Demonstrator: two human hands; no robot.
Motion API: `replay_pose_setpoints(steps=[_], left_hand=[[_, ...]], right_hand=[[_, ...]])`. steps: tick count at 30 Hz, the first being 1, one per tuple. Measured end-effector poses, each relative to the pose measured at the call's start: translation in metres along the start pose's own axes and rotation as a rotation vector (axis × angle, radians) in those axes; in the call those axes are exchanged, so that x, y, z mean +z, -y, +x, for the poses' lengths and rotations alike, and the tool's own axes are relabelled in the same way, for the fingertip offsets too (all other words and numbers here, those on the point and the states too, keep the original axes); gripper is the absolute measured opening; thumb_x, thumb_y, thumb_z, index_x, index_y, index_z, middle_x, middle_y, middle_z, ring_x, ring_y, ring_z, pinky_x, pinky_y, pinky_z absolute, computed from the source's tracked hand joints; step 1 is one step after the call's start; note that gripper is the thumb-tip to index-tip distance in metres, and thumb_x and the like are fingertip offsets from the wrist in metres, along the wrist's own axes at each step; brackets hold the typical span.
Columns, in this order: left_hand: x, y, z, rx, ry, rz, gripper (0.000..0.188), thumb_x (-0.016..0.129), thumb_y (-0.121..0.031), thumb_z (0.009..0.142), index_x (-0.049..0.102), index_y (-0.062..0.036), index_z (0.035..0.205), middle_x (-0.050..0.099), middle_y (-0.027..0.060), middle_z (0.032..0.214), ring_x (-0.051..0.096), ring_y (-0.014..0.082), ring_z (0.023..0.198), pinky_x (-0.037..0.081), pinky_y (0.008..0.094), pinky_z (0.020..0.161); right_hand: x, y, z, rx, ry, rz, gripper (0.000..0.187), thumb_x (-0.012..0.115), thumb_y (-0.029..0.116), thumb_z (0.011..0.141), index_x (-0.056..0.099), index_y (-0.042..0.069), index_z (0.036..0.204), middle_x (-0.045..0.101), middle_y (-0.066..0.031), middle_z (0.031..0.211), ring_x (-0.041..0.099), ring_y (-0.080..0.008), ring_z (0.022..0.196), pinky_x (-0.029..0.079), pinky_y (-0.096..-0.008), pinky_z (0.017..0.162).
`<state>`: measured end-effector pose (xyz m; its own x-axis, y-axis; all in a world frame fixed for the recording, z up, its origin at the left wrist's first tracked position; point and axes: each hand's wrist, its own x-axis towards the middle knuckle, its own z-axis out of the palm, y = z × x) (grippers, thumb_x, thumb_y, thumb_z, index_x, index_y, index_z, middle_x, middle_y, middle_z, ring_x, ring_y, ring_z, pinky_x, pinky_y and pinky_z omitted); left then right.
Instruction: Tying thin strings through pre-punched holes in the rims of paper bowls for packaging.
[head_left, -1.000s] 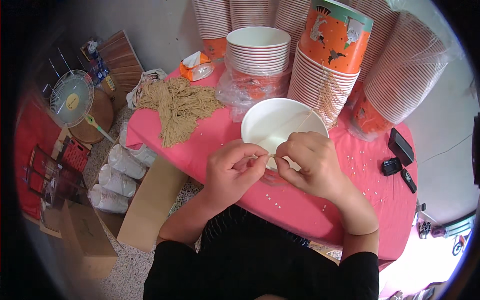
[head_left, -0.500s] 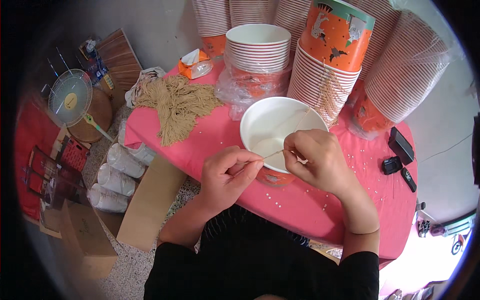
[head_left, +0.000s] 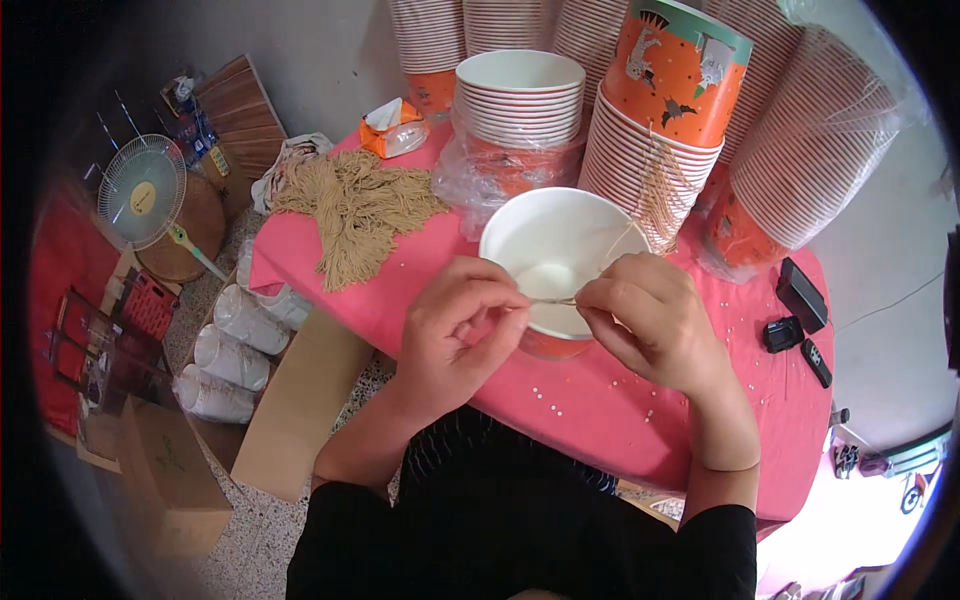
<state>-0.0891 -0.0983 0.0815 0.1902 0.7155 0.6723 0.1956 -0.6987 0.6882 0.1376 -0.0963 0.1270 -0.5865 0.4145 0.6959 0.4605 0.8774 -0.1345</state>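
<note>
A paper bucket [head_left: 520, 222], white inside with orange printing outside, stands upright near the table's front edge. Over its near rim, my left hand [head_left: 462, 325] pinches a thin tan cord [head_left: 552, 301] between thumb and forefinger. My right hand [head_left: 650, 315] is closed on the same cord a short way to the right. One length of cord runs up from the right hand across the bucket's right rim. Behind it rises a tall stack of nested buckets [head_left: 640, 165], its top one upside down, with tan cords hanging down its side.
A heap of tan cords [head_left: 360, 205] lies at the left of the pink tablecloth [head_left: 720, 400]. A wrapped bucket stack [head_left: 520, 110] and an orange packet [head_left: 392, 128] are behind. Black boxes [head_left: 802, 295] and a remote [head_left: 817, 363] lie right. A fan [head_left: 142, 195] and cartons [head_left: 170, 470] stand left.
Both hands have shifted slightly, the right one a little to the right. The cord between them now looks doubled or looped. The bucket's position is nearly the same.
</note>
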Motion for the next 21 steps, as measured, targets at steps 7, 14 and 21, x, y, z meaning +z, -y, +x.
replay_pose_setpoints(steps=[7,14,21], left_hand=[[0.018,-0.008,0.013,0.122,0.074,0.026,0.019,0.070,0.004,0.078,0.067,-0.0025,0.096,0.061,0.0023,0.092,0.044,0.0053,0.065,0.033,0.0204,0.053],[0.007,-0.013,0.019,-0.017,0.158,0.055,0.009,0.070,-0.001,0.081,0.065,-0.0015,0.089,0.063,0.0068,0.085,0.062,0.0194,0.076,0.050,0.0285,0.060],[-0.014,-0.005,0.016,-0.118,0.222,0.059,0.008,0.068,-0.001,0.085,0.064,-0.0006,0.091,0.057,0.0045,0.086,0.056,0.0134,0.076,0.044,0.0242,0.062]], right_hand=[[-0.001,0.005,-0.001,-0.022,-0.034,-0.022,0.019,0.070,0.008,0.074,0.060,0.003,0.090,0.055,-0.0098,0.076,0.058,-0.0287,0.065,0.046,-0.0391,0.058],[0.002,-0.002,-0.003,-0.084,-0.064,-0.169,0.025,0.069,0.008,0.068,0.062,0.004,0.092,0.052,-0.0068,0.075,0.057,-0.0251,0.066,0.045,-0.0381,0.060],[-0.003,-0.006,-0.003,-0.130,-0.139,-0.242,0.028,0.066,0.011,0.065,0.062,0.002,0.092,0.051,-0.0060,0.074,0.056,-0.0234,0.067,0.044,-0.0371,0.059]])
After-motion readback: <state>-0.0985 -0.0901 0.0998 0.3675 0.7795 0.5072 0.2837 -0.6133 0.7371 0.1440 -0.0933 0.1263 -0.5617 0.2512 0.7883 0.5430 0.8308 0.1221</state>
